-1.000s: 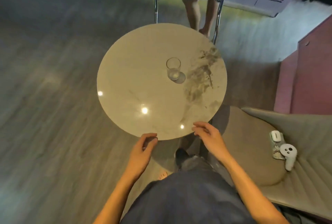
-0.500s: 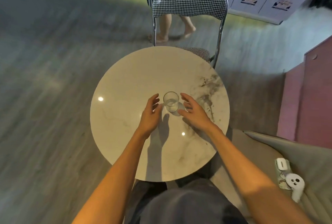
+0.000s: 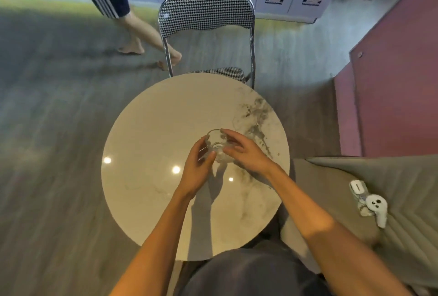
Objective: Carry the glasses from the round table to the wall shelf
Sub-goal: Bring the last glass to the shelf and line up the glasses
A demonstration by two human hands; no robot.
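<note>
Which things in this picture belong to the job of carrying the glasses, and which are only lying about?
For the job:
glass
round table
left hand
right hand

Only lying about:
checked chair
white controller on the grey seat

Bare forearms, no sleeves or jewellery visible, dark grey garment (image 3: pixel 248 274) below
</note>
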